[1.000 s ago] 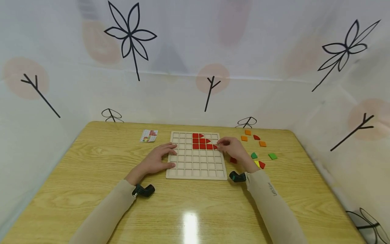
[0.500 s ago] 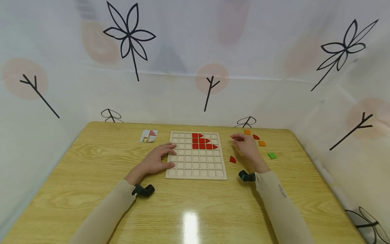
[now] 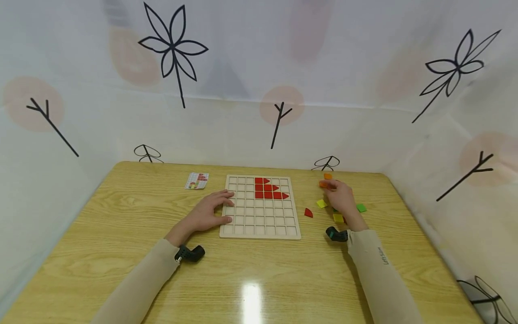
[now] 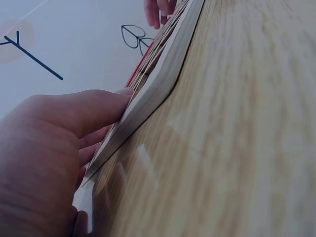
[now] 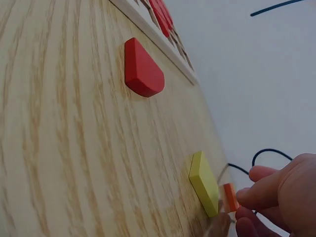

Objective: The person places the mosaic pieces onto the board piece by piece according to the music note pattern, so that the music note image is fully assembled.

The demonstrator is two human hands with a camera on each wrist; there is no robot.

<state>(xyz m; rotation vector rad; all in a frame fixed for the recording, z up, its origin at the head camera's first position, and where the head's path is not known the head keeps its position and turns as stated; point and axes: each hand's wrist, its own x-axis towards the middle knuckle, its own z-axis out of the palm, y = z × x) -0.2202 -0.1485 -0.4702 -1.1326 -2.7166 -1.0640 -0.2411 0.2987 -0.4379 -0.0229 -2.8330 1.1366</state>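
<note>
Two bare hands work at a wooden table (image 3: 226, 283); clock directions are taken from the middle of one square-celled wooden board (image 3: 251, 223), as the head view shows it.

An orange tile (image 5: 230, 198) lies between 2 and 3 o'clock, off the board, at the fingertips of the right hand (image 3: 339, 196). Those fingers are bent and close together, just at the tile; whether they grip it I cannot tell. In the right wrist view the tile's visible side runs lengthwise from about 12 to 6, leaning slightly toward 11 and 5.

The left hand (image 3: 208, 211), at 9 o'clock, rests on the board's edge with loosely spread fingers, pinching nothing.

Nine red pieces sit in the board: six squares (image 3: 269, 195) and three pointed pieces (image 3: 285, 195). They form rows of two, three and four, each running from 9 to 3, points toward 3.

Toward 3 o'clock on the table are one rounded red piece (image 3: 309, 213), two yellow tiles (image 3: 321, 204) and one green tile (image 3: 361, 208). A second orange tile (image 3: 328, 176) lies at 2. The right hand partly hides more pieces, so I cannot count them all. One picture card (image 3: 197, 181) lies near 10.
</note>
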